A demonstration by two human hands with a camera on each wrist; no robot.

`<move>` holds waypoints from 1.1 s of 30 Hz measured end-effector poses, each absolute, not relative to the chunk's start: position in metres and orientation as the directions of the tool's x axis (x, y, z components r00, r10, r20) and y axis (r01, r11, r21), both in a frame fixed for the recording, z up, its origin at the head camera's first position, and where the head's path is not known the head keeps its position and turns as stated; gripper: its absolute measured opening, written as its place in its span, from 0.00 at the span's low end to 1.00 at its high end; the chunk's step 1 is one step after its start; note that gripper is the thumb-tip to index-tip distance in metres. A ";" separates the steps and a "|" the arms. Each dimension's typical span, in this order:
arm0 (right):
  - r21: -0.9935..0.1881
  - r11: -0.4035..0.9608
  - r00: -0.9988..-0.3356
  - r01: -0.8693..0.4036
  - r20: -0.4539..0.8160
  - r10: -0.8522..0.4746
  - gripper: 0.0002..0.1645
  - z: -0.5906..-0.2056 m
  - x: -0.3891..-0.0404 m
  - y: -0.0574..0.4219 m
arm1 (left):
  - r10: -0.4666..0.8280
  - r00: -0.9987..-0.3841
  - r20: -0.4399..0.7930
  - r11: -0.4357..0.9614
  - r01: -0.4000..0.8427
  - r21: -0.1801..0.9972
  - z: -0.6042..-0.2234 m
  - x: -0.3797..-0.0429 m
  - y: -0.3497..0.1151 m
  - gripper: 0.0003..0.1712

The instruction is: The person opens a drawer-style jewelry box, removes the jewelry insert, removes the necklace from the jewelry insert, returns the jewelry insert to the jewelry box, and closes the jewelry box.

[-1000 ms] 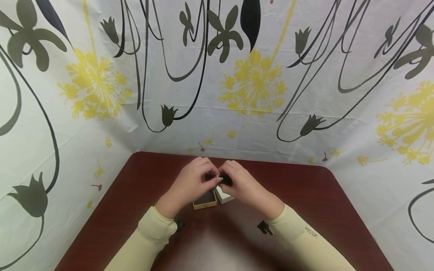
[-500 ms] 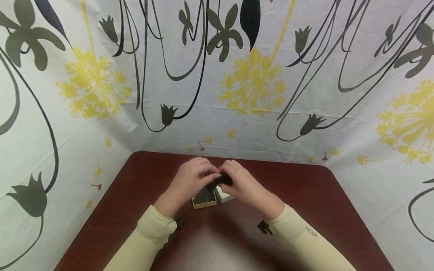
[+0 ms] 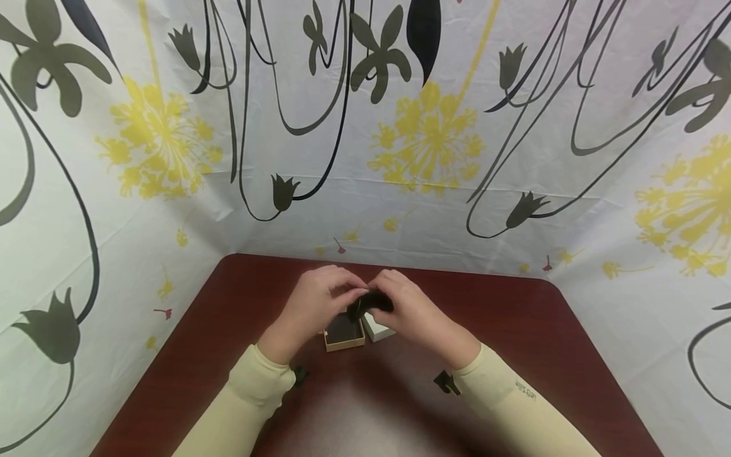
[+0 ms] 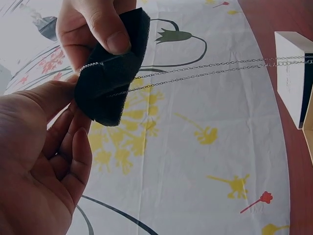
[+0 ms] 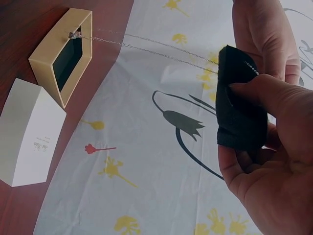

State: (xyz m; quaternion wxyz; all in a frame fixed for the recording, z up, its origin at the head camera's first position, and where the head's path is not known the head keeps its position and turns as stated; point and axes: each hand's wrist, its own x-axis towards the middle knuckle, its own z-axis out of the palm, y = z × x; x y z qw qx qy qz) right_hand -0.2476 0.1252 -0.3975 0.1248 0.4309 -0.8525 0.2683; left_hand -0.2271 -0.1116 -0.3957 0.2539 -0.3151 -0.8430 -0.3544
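Observation:
My right hand [image 3: 408, 304] holds a bent black jewelry-box pad [image 5: 239, 107], its thumb pressed on the pad's face. My left hand [image 3: 308, 301] pinches a short bit of silver necklace chain at the pad's edge, its fingertips close to the right hand's. From the pad's other side, two strands of the necklace [image 5: 171, 58] hang down, with a small pendant [image 5: 75, 35] at their far end. In the right wrist view that pendant overlaps the rim of an open tan box [image 5: 49, 58] with a dark inside. A white box lid [image 5: 34, 137] with small print lies beside it.
Both box parts stand on a dark red wooden table [image 3: 485, 330], below the hands. Patterned white cloth [image 3: 342, 152] with flowers walls off the back and both sides. Dark wrist gear [image 3: 447, 383] shows beneath the right cuff.
My left fingertips have shifted from in front of the pad up to its upper left edge, with the hand drawn slightly left. More of the black pad shows. The right hand has hardly moved.

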 end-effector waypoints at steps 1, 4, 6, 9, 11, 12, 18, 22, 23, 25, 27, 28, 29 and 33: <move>-0.347 0.483 -0.595 -0.804 0.445 -0.669 0.18 -0.397 -0.247 0.125 | 0.349 -0.674 0.651 0.551 0.710 0.439 -0.395 -0.227 -0.112 0.05; -0.334 0.473 -0.579 -0.815 0.458 -0.675 0.17 -0.397 -0.247 0.125 | 0.340 -0.671 0.659 0.547 0.711 0.442 -0.395 -0.226 -0.113 0.05; -0.326 0.469 -0.571 -0.821 0.465 -0.677 0.16 -0.397 -0.247 0.125 | 0.335 -0.668 0.665 0.541 0.714 0.444 -0.394 -0.226 -0.113 0.05; -0.321 0.465 -0.565 -0.825 0.472 -0.677 0.16 -0.397 -0.247 0.125 | 0.330 -0.667 0.668 0.534 0.716 0.450 -0.393 -0.225 -0.113 0.05; -0.323 0.468 -0.569 -0.822 0.469 -0.675 0.16 -0.397 -0.247 0.125 | 0.329 -0.670 0.665 0.532 0.714 0.456 -0.392 -0.225 -0.114 0.05; -0.325 0.469 -0.571 -0.821 0.468 -0.674 0.16 -0.398 -0.247 0.125 | 0.329 -0.674 0.661 0.533 0.710 0.460 -0.392 -0.226 -0.114 0.05; -0.328 0.473 -0.575 -0.818 0.465 -0.673 0.15 -0.399 -0.249 0.124 | 0.331 -0.688 0.646 0.538 0.700 0.470 -0.392 -0.226 -0.115 0.05; -0.326 0.468 -0.570 -0.821 0.472 -0.673 0.15 -0.401 -0.249 0.124 | 0.329 -0.688 0.646 0.534 0.700 0.474 -0.393 -0.227 -0.116 0.05; -0.327 0.466 -0.569 -0.822 0.474 -0.672 0.15 -0.401 -0.249 0.124 | 0.327 -0.689 0.647 0.531 0.701 0.477 -0.394 -0.227 -0.116 0.05; -0.329 0.462 -0.567 -0.823 0.476 -0.672 0.15 -0.401 -0.249 0.124 | 0.324 -0.689 0.648 0.525 0.701 0.483 -0.394 -0.227 -0.116 0.05; -0.330 0.460 -0.566 -0.824 0.477 -0.672 0.15 -0.401 -0.249 0.124 | 0.321 -0.692 0.646 0.520 0.699 0.490 -0.395 -0.228 -0.116 0.05; -0.329 0.459 -0.565 -0.825 0.478 -0.672 0.15 -0.402 -0.249 0.125 | 0.321 -0.695 0.643 0.519 0.697 0.495 -0.395 -0.228 -0.117 0.06; -0.330 0.459 -0.565 -0.825 0.478 -0.673 0.16 -0.402 -0.249 0.125 | 0.320 -0.698 0.640 0.519 0.695 0.497 -0.395 -0.228 -0.117 0.06; -0.331 0.463 -0.569 -0.823 0.474 -0.673 0.16 -0.402 -0.249 0.125 | 0.323 -0.703 0.634 0.520 0.692 0.501 -0.395 -0.228 -0.117 0.06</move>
